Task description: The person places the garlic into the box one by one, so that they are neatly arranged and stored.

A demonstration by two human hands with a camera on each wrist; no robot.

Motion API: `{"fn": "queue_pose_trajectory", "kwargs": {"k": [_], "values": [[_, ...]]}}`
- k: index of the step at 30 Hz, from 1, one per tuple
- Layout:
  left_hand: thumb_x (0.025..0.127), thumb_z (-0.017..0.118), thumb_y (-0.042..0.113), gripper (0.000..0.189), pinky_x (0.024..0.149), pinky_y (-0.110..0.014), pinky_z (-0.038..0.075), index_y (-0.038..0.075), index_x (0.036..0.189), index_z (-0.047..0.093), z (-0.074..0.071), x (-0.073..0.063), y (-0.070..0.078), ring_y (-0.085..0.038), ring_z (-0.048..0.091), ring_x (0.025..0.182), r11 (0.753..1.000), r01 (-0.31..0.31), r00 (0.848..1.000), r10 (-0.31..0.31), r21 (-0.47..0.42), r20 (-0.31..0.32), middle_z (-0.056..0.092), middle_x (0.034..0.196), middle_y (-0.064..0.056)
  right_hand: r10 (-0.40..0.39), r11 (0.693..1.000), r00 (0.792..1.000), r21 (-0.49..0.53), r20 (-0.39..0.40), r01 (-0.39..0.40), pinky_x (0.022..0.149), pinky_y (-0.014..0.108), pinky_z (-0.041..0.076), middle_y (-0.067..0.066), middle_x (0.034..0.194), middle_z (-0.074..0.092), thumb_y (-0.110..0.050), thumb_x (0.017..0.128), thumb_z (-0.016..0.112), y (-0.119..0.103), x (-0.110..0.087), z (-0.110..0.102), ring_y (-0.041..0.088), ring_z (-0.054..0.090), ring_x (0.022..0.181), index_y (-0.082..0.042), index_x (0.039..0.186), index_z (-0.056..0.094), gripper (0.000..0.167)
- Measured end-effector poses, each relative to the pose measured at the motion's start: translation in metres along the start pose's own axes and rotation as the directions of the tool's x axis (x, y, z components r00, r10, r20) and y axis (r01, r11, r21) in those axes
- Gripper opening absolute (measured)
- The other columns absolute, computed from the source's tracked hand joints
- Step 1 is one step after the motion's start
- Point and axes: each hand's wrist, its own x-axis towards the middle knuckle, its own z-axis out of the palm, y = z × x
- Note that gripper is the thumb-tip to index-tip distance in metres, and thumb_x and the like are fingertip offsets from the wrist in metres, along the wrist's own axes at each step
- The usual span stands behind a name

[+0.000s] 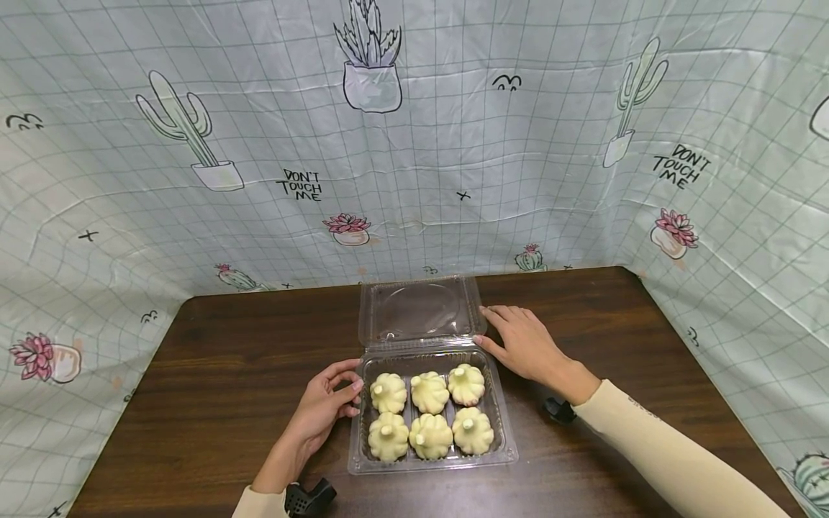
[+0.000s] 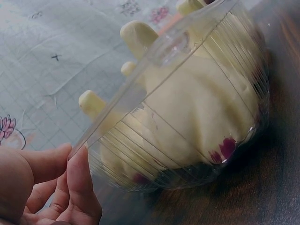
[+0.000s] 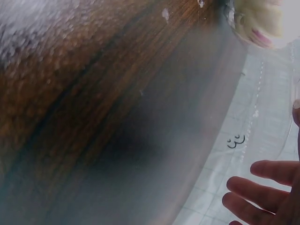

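Note:
A clear plastic clamshell box (image 1: 432,466) lies on the table with its lid (image 1: 421,311) folded back. Several pale yellow garlic bulbs (image 1: 430,436), ribbed and with short stalks, sit inside in two rows. Purple patches mark the base of a bulb (image 2: 192,108) in the left wrist view. My left hand (image 1: 324,403) pinches the box's left rim between thumb and fingertips. On the other side, my right hand (image 1: 527,345) has its fingers extended, with the fingertips right at the lid's right edge and the thumb by the hinge.
The box stands near the front middle of a dark wooden table (image 1: 246,360). Behind the table and along both sides hangs a pale checked curtain (image 1: 414,158) printed with potted plants. Each wrist wears a black device, such as the left wrist camera (image 1: 311,496).

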Motion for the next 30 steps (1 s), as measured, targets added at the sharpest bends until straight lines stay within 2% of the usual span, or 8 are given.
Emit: {"fn": "queue_pose_trajectory", "kwargs": {"k": [10, 19, 30], "values": [[0.102, 0.062, -0.007, 0.048, 0.059, -0.018, 0.056, -0.007, 0.148, 0.049, 0.0007, -0.0002, 0.0002, -0.010, 0.060, 0.075, 1.000, -0.002, 1.000, 0.002, -0.002, -0.003, 0.057, 0.107, -0.005, -0.011, 1.000, 0.996, 0.020, -0.090, 0.013, 0.111, 0.061, 0.045, 0.023, 0.139, 0.063, -0.042, 0.099, 0.073, -0.0012, 0.0011, 0.0006, 0.044, 0.059, 0.129, 0.006, 0.144, 0.060, 0.067], [0.102, 0.061, -0.008, 0.047, 0.058, -0.018, 0.056, -0.008, 0.148, 0.049, 0.0011, 0.0010, -0.0005, -0.009, 0.060, 0.074, 1.000, -0.003, 1.000, 0.003, -0.013, -0.008, 0.058, 0.107, -0.005, -0.025, 0.999, 0.984, 0.043, -0.175, 0.033, 0.106, 0.060, 0.048, 0.021, 0.133, 0.067, -0.039, 0.094, 0.081, -0.0027, 0.0004, -0.0012, 0.042, 0.062, 0.123, 0.003, 0.140, 0.065, 0.064], [0.101, 0.063, -0.008, 0.047, 0.058, -0.018, 0.056, -0.008, 0.147, 0.049, 0.0013, 0.0018, -0.0010, -0.009, 0.060, 0.073, 1.000, -0.009, 1.000, 0.009, -0.019, -0.013, 0.058, 0.106, -0.005, -0.071, 0.994, 0.956, 0.066, -0.284, 0.093, 0.099, 0.058, 0.052, 0.019, 0.127, 0.070, -0.033, 0.087, 0.088, -0.0010, -0.0027, -0.0002, 0.040, 0.066, 0.114, 0.002, 0.131, 0.072, 0.058]]}}
